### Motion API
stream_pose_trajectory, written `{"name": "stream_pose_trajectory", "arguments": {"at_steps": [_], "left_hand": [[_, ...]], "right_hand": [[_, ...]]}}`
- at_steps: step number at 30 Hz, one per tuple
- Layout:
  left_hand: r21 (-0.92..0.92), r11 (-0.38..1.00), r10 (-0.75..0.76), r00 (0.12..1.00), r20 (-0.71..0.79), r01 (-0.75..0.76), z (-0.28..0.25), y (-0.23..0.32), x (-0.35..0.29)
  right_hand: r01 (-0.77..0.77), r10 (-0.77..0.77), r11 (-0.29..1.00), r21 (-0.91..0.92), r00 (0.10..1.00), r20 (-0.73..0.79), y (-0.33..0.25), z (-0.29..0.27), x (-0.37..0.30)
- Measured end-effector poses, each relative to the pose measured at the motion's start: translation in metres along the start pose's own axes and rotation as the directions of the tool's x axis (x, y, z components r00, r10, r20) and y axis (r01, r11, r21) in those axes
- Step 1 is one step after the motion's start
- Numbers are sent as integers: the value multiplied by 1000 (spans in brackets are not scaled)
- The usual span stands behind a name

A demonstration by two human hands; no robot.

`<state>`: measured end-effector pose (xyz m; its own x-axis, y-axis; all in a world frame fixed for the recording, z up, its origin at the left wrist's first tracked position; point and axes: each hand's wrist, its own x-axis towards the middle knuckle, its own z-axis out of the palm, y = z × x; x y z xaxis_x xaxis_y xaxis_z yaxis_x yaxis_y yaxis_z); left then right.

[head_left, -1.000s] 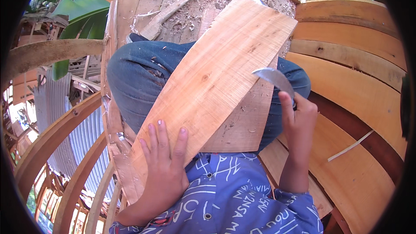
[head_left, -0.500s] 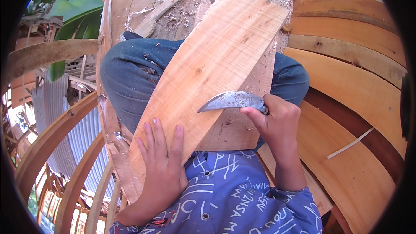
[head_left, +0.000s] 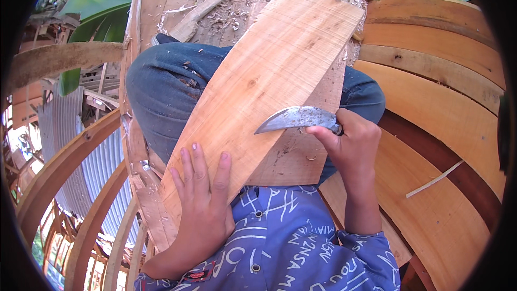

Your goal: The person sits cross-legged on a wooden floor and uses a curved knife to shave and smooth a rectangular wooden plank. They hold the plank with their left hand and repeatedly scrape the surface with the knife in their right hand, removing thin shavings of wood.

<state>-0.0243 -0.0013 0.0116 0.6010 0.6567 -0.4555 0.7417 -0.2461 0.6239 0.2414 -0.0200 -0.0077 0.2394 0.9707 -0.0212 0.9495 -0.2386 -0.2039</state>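
A long wooden board (head_left: pixel 269 75) slants across my lap, from near left to far right. On its near end my left hand (head_left: pixel 204 199) lies flat, fingers spread, holding nothing. My right hand (head_left: pixel 353 140) is closed round the handle of a knife (head_left: pixel 296 118) with a curved, spotted metal blade. The blade points left over the board's right edge; whether it touches the wood I cannot tell. Most of the handle is hidden in my fist. Beneath the slanted board, a second flat board (head_left: pixel 293 161) shows on the right, with a small curled shaving on it.
My bent knees in jeans (head_left: pixel 167 97) flank the boards. Wood shavings (head_left: pixel 237 5) and a loose strip (head_left: pixel 215 2) lie on the planks ahead. Curved plank siding (head_left: pixel 431 102) rises at right, holding a thin stick (head_left: pixel 433 179). Open wooden rails (head_left: pixel 70 156) stand at left.
My right hand and the knife have shifted slightly right and away from me. My left hand stays on the board; the view has moved a little.
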Motion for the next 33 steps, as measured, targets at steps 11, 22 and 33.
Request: {"name": "stream_pose_trajectory", "arguments": {"at_steps": [11, 22, 33], "left_hand": [[-8, 1000, -4, 1000, 10, 4, -2, -2, 1], [-2, 1000, -29, 999, 13, 29, -3, 1, 1], [97, 994, -53, 997, 57, 47, -8, 5, 2]], "right_hand": [[-372, 115, 759, 534, 884, 453, -11, -16, -19], [-709, -170, 74, 701, 684, 710, 10, -37, -30], [-388, 527, -52, 920, 772, 355, 37, -37, -24]]}}
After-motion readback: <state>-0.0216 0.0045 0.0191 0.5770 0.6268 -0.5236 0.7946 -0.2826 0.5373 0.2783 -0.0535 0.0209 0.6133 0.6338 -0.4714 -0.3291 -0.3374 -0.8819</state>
